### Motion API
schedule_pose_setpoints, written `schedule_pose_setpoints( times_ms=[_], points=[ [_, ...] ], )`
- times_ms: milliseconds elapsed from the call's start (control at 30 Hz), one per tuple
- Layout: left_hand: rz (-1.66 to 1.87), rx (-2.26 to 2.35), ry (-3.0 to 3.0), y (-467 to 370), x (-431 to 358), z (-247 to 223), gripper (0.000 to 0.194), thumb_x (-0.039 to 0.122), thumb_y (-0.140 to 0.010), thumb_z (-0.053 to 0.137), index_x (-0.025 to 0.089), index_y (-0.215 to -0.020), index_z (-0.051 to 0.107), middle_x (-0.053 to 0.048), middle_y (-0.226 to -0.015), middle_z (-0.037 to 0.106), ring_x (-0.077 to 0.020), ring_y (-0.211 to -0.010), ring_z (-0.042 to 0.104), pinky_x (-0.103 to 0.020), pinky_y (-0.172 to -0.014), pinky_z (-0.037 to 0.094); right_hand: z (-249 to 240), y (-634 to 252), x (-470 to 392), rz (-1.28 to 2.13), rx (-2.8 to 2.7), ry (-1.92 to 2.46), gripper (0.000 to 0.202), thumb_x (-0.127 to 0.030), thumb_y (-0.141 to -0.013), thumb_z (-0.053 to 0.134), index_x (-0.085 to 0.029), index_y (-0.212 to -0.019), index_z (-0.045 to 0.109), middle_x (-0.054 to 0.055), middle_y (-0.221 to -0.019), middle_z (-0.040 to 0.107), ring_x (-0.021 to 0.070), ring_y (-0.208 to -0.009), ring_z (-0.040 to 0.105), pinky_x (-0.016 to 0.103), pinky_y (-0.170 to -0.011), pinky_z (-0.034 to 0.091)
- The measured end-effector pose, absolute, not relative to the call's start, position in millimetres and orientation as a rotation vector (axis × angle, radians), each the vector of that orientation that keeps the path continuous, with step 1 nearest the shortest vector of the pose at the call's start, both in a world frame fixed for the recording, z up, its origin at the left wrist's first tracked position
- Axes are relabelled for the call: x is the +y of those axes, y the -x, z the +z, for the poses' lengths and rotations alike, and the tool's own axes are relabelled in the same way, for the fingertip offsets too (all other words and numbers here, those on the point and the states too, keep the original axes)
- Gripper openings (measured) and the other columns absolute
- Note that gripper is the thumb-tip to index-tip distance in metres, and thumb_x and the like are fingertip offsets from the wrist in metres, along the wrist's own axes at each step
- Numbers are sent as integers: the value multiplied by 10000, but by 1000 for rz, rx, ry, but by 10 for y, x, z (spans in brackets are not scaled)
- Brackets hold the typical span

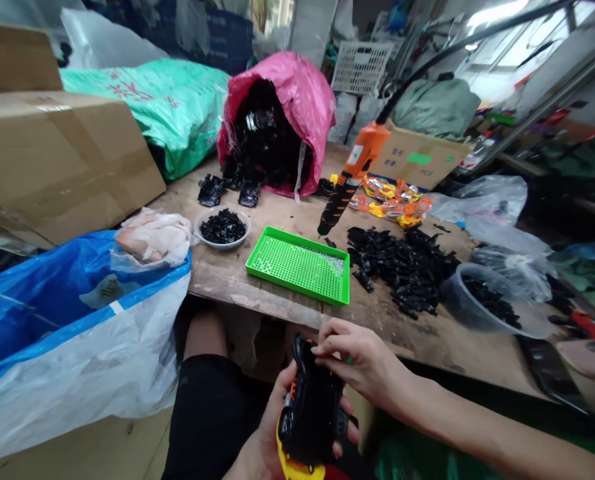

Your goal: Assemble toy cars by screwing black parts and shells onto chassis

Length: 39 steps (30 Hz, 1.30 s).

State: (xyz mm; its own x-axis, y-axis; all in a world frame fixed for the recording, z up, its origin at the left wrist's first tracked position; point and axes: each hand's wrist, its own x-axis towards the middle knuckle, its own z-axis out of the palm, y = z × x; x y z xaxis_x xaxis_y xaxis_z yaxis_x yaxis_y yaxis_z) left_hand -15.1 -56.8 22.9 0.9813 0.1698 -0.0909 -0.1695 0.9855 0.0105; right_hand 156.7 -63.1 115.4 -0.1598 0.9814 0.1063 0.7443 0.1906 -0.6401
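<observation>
My left hand (270, 427) is wrapped around a toy car (311, 413), held with its black underside up; a yellow and orange body shows along the edge. At the car's far end, the fingers of my right hand (352, 353) are pinched together against it. Whatever lies between those fingertips is too small or hidden to name. Beyond my hands, a green perforated tray (272, 277) holds small metal screws (334, 263) in its far right part. An orange electric screwdriver (354, 170) hangs tip down just above the tray's far side.
Black plastic parts (402, 263) are heaped right of the tray, beside a clear tub (457, 300). A bowl (222, 243) of small black pieces stands left. Behind are a pink sack (312, 100) of black parts and orange-yellow shells (402, 203). A blue-lined bag (142, 320) lies left.
</observation>
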Motion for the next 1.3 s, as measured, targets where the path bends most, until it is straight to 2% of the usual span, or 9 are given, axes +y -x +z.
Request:
schedule_pose_setpoints(
  times_ms=[167, 233, 367, 500, 667, 833, 1000, 1167, 1300],
  points=[
    [215, -3, -70, 141, -559, 214, 760, 741, -837, 561, 80, -1180, 712, -126, -957, 793, -227, -721, 753, -246, -559, 503, 1318, -1574, -479, 926, -1700, 1598, 86, -140, -765, 775, -212, -741, 735, 29, -931, 647, 149, -829, 647, 246, -723, 536],
    [233, -6, -76, 138, -569, 211, 770, 747, -837, 554, 74, -1176, 713, -130, -958, 795, -234, -722, 755, -250, -558, 499, 1342, -1565, -443, 1013, -1614, 1618, 126, -140, -738, 772, -213, -824, 718, 29, -965, 668, 157, -852, 651, 263, -750, 552],
    [255, -50, -92, 159, -552, 258, 719, 721, -819, 610, 102, -1163, 733, -103, -962, 801, -266, -823, 765, -274, -648, 519, 1359, -1542, -385, 1311, -1407, 1680, 429, -187, -684, 789, -208, -1094, 666, 41, -1027, 731, 175, -882, 679, 290, -770, 579],
    [240, -40, -137, 211, -503, 350, 713, 723, -803, 639, 120, -1170, 740, -109, -979, 798, -272, -846, 750, -342, -781, 529, 1336, -1544, -334, 1656, -1203, 1576, 405, -211, -662, 797, -189, -1055, 703, 21, -942, 761, 160, -838, 692, 257, -730, 548],
    [234, 13, -136, 254, -512, 379, 780, 722, -817, 628, 61, -1224, 705, -132, -973, 797, -242, -854, 745, -294, -779, 506, 1278, -1567, -334, 1643, -1115, 1586, 412, -182, -592, 820, -168, -993, 724, -19, -838, 732, 115, -736, 639, 225, -701, 493],
    [206, 27, -189, 226, -518, 355, 735, 696, -880, 558, 64, -1229, 698, -152, -1035, 780, -213, -798, 735, -260, -720, 473, 1308, -1603, -403, 1611, -1112, 1594, 399, -212, -577, 825, -164, -964, 741, -16, -814, 713, 120, -735, 610, 224, -680, 485],
    [142, 41, -165, 179, -519, 371, 702, 699, -843, 610, 104, -1198, 722, -115, -1039, 777, -239, -839, 745, -287, -750, 496, 1303, -1673, -513, 1505, -1151, 1653, 435, -198, -589, 815, -171, -1017, 739, -7, -851, 712, 131, -764, 609, 223, -671, 481],
    [84, 128, -186, 204, -525, 275, 715, 678, -837, 632, 50, -1166, 729, -179, -1077, 757, -275, -923, 726, -333, -829, 480, 1298, -1757, -626, 1471, -1193, 1657, 446, -216, -615, 824, -174, -1052, 740, 11, -917, 731, 153, -817, 634, 243, -723, 495],
    [30, 171, -193, 198, -509, 157, 719, 688, -819, 643, 69, -1177, 717, -172, -1000, 755, -274, -851, 715, -347, -783, 471, 1264, -1756, -708, 1489, -1097, 1621, 400, -248, -643, 829, -171, -1024, 736, 6, -878, 728, 142, -783, 634, 235, -701, 483]
  ],
)
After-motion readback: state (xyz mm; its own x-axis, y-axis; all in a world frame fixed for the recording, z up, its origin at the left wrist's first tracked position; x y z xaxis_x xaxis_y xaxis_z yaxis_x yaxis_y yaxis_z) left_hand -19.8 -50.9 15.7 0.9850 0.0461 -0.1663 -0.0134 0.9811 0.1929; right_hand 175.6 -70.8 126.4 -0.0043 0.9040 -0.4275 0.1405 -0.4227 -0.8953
